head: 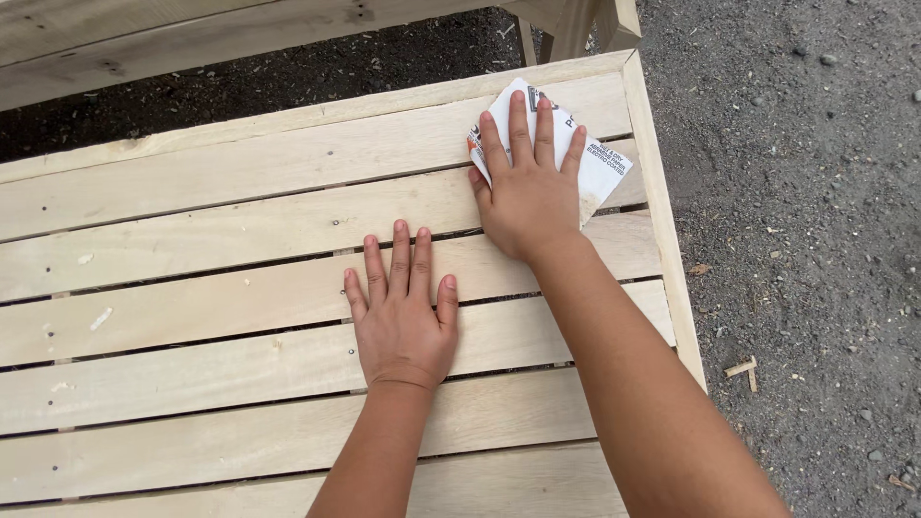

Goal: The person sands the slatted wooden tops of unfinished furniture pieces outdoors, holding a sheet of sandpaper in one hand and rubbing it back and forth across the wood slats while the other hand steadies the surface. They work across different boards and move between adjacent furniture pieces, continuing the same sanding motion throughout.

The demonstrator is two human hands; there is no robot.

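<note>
Right hand flat, fingers together, pressing white printed sandpaper sheet onto pale slatted wooden panel near far right corner. Left hand flat on slats, holding nothing.

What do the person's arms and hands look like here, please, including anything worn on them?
Both forearms are bare, with no sleeves in view. The left hand and the right hand wear no gloves, rings, watch or bracelets. The fingers have short, unpainted nails.
</note>
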